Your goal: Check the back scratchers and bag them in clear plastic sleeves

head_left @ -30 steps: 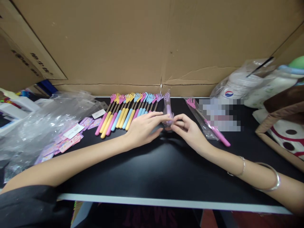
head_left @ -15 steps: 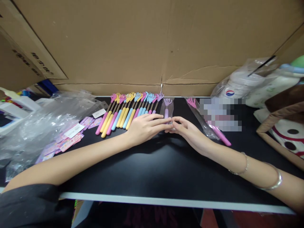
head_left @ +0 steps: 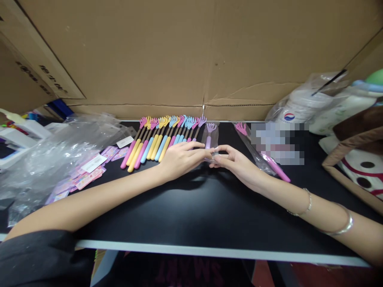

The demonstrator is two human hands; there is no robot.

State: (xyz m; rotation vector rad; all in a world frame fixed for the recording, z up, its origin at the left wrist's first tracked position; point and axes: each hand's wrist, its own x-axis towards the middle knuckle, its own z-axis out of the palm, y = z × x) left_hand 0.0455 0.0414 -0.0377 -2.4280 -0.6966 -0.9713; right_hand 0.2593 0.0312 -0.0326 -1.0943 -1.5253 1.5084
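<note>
A purple back scratcher (head_left: 208, 139) lies inside a clear plastic bag (head_left: 215, 134) on the black table, its claw end pointing away from me. At the bag's near end my left hand (head_left: 186, 156) reaches in from the left, fingers long and pressed together at the tips on the plastic. From the right, my right hand (head_left: 233, 160) pinches the same end between thumb and fingers. The fingertips of both hands nearly meet and partly hide the bag's edge. Just left of them lies a row of back scratchers (head_left: 158, 143) with pink, yellow, blue and purple handles.
A bagged pink back scratcher (head_left: 277, 167) lies to the right, beside a blurred-out patch. Clear plastic bags (head_left: 60, 147) and printed cards (head_left: 89, 177) are heaped at left. A cup (head_left: 302, 109) in plastic and a brown-handled bag (head_left: 359, 159) stand at right. Cardboard (head_left: 149, 52) closes off the back.
My fingers have shifted slightly at the near end of the bag, and the right hand's finger arches a bit more. The back scratchers lie as before.
</note>
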